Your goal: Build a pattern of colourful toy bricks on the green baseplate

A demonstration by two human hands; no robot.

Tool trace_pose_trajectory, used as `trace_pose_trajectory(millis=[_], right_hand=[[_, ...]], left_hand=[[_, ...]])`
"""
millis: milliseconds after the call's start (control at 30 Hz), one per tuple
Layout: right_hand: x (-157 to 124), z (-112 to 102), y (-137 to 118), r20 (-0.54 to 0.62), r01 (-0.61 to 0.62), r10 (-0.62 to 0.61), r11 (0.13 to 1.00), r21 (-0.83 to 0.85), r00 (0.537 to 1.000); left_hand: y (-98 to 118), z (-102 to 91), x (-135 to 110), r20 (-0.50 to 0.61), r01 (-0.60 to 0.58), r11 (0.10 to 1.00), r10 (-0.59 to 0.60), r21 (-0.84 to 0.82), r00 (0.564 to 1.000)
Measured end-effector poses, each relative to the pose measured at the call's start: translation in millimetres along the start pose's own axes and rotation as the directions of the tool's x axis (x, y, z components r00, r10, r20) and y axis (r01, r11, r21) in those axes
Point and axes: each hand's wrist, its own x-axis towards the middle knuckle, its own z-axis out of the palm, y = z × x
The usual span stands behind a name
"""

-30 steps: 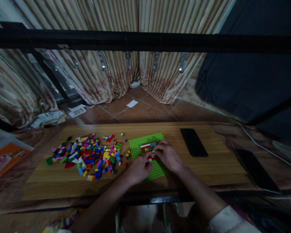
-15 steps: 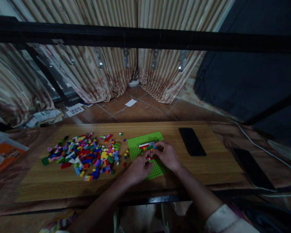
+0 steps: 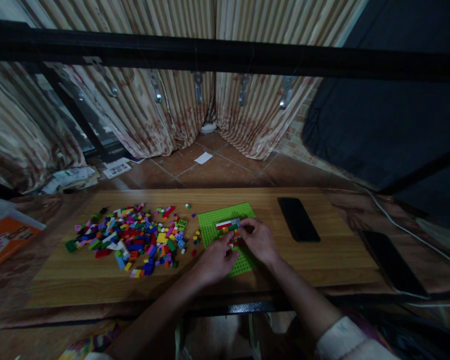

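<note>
Wooden board is spanning lower frame, near edge passing under forearms. At lower centre, left hand and right hand are curling fingers over assembled bricks on green baseplate; can't tell whether either is gripping a piece. Loose bricks are crowding lower left; black phone is blocking right, open wood showing around it. Black bar is crossing upper frame, sitting higher than one second ago.

There are two hands and one green studded baseplate at lower centre, two smartphones at right, at least five metal hooks across the top, and toy bricks beyond counting at lower left.
</note>
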Motion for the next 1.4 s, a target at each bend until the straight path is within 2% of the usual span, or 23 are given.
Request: trace_pose_trajectory(millis=[500,633,767,900,1033,1133,1267,1400], right_hand=[[0,7,0,-0.036,0.005,-0.007,0.998,-0.061,0.999],[0,4,1,-0.001,0.032,-0.033,0.999,-0.025,0.999],[3,-3,5,-0.043,0.025,-0.026,1.0,-0.008,0.999],[6,-9,10,-0.07,0.036,-0.049,0.983,-0.179,0.996],[3,-10,10,0.035,0.082,-0.075,0.924,-0.374,0.997],[-1,-10,8,0.099,0.094,-0.057,0.9,-0.426,0.993],[-3,-11,9,0.129,0.103,-0.051,0.893,-0.438,0.99],[-3,-11,11,0.105,0.13,-0.092,0.886,-0.445,0.99]], left_hand=[[3,-0.9,-1,-0.005,-0.011,0.998,0.011,0.055,1.0],[1,-0.3,-1,-0.016,-0.002,1.0,0.002,0.025,1.0],[2,-1.7,-3,-0.002,0.014,1.0,-0.014,0.011,1.0],[3,-7.2,-4,-0.003,0.036,0.99,-0.036,0.135,0.999],[1,-12.9,-2,-0.027,0.049,0.948,-0.043,0.313,0.999],[1,-15.7,-3,-0.02,0.035,0.948,-0.03,0.315,0.999],[1,-31.7,-3,-0.016,-0.007,0.965,0.011,0.263,1.0],[-8,-72.4,-3,-0.09,-0.002,0.967,0.026,0.253,0.996]])
